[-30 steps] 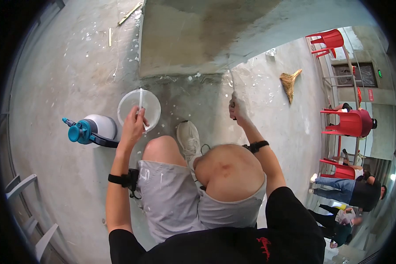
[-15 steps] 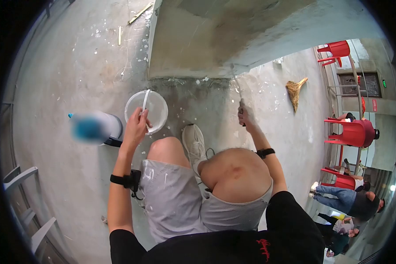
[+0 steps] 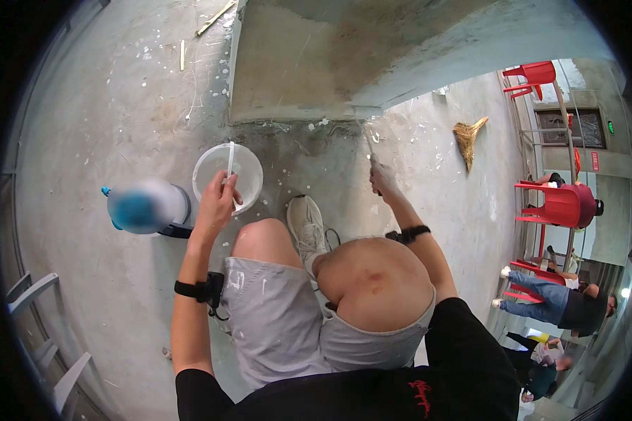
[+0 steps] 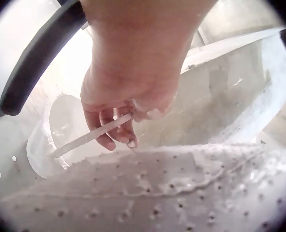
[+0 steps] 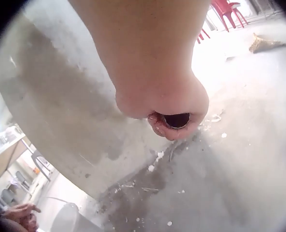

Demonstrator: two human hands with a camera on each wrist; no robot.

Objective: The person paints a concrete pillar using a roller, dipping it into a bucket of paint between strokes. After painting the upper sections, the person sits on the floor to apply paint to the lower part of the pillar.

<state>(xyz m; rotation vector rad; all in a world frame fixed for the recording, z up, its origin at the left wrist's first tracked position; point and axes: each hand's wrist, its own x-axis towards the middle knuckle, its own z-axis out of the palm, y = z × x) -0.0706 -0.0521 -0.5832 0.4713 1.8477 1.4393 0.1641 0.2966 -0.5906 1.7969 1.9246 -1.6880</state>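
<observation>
My left hand (image 3: pixel 218 201) grips the white handle (image 3: pixel 231 158) of a translucent bucket (image 3: pixel 255 184); in the left wrist view, fingers curl round the handle (image 4: pixel 87 139). My right hand (image 3: pixel 387 182) holds a tool with a thin blade (image 3: pixel 369 142), which points to the lower edge of a plastered wall (image 3: pixel 295 70). In the right wrist view, the right hand (image 5: pixel 165 108) is closed round a dark, round-ended grip (image 5: pixel 177 120); the blade is hidden there. The wall has a darker, damp-looking patch across it.
A blue-and-white sprayer (image 3: pixel 147 205) stands left of the bucket. A straw bundle (image 3: pixel 468 142) lies on the floor at right. Red chairs (image 3: pixel 556 203) and several people are at far right, grey chair parts (image 3: pixel 35 291) at far left.
My right hand first moved away to the right, then back left with the blade along the wall's bottom edge. The left hand keeps its hold on the bucket handle. The head view has shifted slightly.
</observation>
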